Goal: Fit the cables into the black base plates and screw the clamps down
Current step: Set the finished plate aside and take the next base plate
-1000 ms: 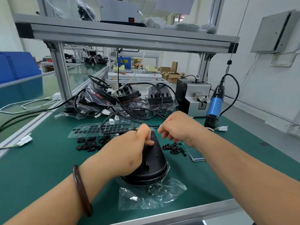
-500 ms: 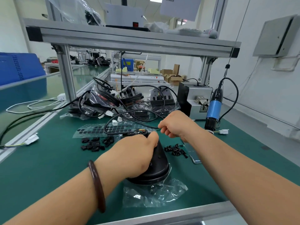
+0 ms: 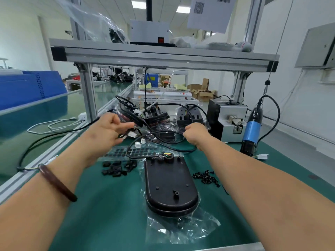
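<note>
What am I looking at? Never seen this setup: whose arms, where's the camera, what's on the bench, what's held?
No machine: a person works with bare hands, and every picture comes from one camera worn on their head, looking forward and down. On the green bench mat lies a black base plate on a clear plastic bag. Left of it lie small black clamps, behind them a sheet of black pads; right of it, black screws. Further right stands a blue electric screwdriver beside a screw feeder. The right hand is closed round the plate's black cable. The left hand reaches toward white connectors; blur hides whether it holds anything.
</note>
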Tool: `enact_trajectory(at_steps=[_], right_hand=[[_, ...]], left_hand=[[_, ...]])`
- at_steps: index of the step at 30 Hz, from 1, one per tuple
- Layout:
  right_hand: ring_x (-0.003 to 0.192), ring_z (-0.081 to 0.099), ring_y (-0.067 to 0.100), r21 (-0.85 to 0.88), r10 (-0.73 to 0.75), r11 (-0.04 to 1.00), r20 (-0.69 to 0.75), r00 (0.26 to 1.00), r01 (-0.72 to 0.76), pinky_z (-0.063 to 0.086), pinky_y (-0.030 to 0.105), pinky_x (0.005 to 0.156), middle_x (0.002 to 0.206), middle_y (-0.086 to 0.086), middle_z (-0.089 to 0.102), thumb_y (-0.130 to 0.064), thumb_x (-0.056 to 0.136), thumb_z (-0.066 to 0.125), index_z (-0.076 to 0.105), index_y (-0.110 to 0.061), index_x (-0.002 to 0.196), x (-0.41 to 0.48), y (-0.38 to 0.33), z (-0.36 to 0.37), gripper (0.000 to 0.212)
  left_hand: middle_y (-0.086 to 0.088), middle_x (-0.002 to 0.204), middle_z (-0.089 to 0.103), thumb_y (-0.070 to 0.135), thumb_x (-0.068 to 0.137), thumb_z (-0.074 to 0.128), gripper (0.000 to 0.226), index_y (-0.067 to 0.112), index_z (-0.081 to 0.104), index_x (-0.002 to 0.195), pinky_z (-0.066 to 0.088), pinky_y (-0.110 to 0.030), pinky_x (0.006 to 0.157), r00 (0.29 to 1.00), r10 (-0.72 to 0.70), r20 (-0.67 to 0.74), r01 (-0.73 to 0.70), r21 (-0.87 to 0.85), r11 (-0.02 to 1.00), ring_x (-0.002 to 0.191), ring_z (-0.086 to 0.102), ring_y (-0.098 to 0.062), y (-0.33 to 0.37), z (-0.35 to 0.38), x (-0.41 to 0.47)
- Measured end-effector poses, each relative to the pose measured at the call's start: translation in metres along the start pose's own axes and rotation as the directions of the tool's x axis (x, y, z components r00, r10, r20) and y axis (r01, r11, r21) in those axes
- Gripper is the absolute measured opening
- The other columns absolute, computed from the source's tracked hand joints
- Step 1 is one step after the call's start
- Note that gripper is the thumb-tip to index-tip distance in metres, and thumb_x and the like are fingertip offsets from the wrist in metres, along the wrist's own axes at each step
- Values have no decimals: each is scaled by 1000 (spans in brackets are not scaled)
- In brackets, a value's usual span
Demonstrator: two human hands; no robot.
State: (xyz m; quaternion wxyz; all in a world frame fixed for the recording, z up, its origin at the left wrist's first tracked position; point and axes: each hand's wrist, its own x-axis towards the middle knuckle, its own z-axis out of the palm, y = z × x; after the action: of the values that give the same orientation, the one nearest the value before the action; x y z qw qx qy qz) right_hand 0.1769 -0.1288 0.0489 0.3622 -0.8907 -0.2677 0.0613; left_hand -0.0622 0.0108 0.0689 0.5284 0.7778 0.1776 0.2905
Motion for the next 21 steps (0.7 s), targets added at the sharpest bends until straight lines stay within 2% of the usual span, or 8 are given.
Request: enact_trajectory(at_steps=[4, 9, 11, 13, 15, 16, 18, 21], right_hand=[[65, 45, 19, -41, -108, 993, 95, 990, 112, 33, 29, 56, 145, 20, 42, 1, 94, 38, 30, -6, 148, 14, -15, 18, 55], [75, 47, 17, -174, -127, 974, 126, 984, 148, 32, 21, 61, 137, 20, 48, -5, 91, 45, 39, -4, 141, 28, -19, 41, 50], [97, 56, 23, -205, -133, 967, 92, 987, 149, 34, 24, 70, 134, 20, 50, -7, 90, 49, 47, -4, 136, 30, -13, 46, 46], [110, 55, 32, -254, -155, 954, 32, 987, 158, 42, 30, 78, 125, 21, 55, -8, 89, 50, 56, -3, 125, 29, -13, 43, 37], [89, 58, 28, -255, -243, 943, -79, 967, 216, 50, 33, 69, 109, 18, 59, -9, 90, 51, 62, -6, 103, 22, -20, 31, 18], [73, 55, 24, -225, -286, 942, -140, 948, 250, 46, 29, 56, 94, 14, 60, -11, 90, 52, 61, -11, 85, 17, -25, 21, 10], [57, 43, 17, -145, -368, 929, -270, 890, 340, 28, 22, 44, 66, 3, 49, -15, 87, 55, 44, -19, 62, -1, -38, 1, 27], [59, 46, 15, 111, -520, 814, -296, 801, 570, 36, 24, 54, 62, -4, 48, -13, 75, 60, 49, -23, 63, -49, -52, -28, 19]], left_hand=[[-3, 118, 64, -24, 86, 23, 40, 14, 35, 83, 45, -30, 88, 999, -8, -50, 9, 5, 1000, 113, 54, -15, 5, -15, 3], [1, 117, 63, -21, 87, 24, 38, 16, 37, 86, 45, -34, 91, 999, -21, -40, 23, 65, 998, 115, 54, -10, 11, -16, 8], [1, 119, 62, -20, 87, 24, 38, 16, 37, 87, 46, -36, 93, 999, -29, -31, 31, 78, 996, 111, 54, -1, 12, -14, 10], [1, 121, 61, -19, 87, 25, 38, 16, 38, 88, 47, -36, 91, 999, -31, -24, 32, 75, 997, 109, 53, 1, 14, -11, 12], [1, 123, 59, -19, 88, 27, 39, 17, 40, 90, 48, -33, 85, 999, -21, -32, 24, 82, 996, 109, 53, -3, 21, -8, 16], [0, 123, 59, -19, 89, 29, 39, 18, 42, 93, 49, -33, 84, 999, -12, -40, 16, 87, 996, 109, 54, -6, 26, -7, 18], [-1, 124, 59, -14, 91, 36, 37, 20, 46, 100, 48, -35, 85, 999, 29, -45, -25, 99, 995, 104, 55, -12, 38, -5, 24], [4, 133, 54, 1, 96, 44, 35, 28, 47, 118, 45, -33, 90, 973, 232, 5, -223, 292, 930, 114, 52, -15, 64, 3, 33]])
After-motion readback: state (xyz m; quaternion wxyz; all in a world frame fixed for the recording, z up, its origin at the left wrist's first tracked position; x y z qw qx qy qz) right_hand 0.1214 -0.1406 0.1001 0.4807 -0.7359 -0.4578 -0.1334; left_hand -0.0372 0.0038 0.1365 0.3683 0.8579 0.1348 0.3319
